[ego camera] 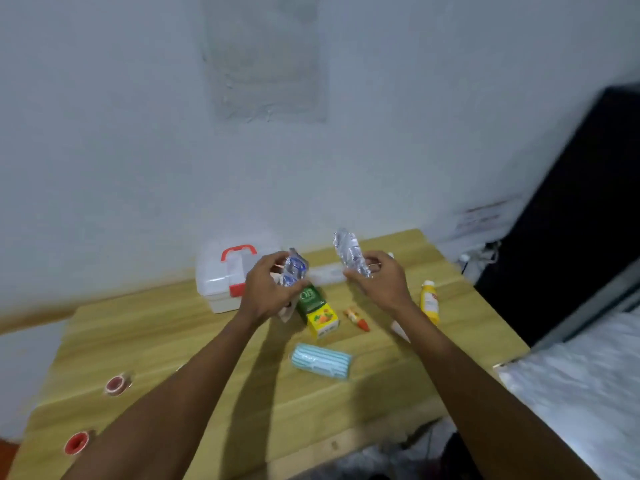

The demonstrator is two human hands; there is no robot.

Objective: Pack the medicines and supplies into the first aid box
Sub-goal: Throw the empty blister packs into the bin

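A white first aid box point(221, 285) with a red handle and red latch stands shut at the back of the wooden table point(145, 337). Just right of the box, my left hand point(268, 289) grips blue-and-silver blister strips point(294, 270). My right hand point(379, 278) holds a silver foil blister strip point(351, 252) upright above the table. Between and below my hands lie a green-and-yellow carton point(317, 311), a small orange tube point(356, 318), a folded blue face mask point(321, 360) and a yellow bottle point(429, 301).
Two red-cored tape rolls point(117, 384) point(78, 442) lie near the table's left front edge. A white wall rises right behind the table. A dark cabinet point(575, 220) and a white bed point(585, 386) stand on the right. A white tube point(400, 329) peeks out under my right forearm.
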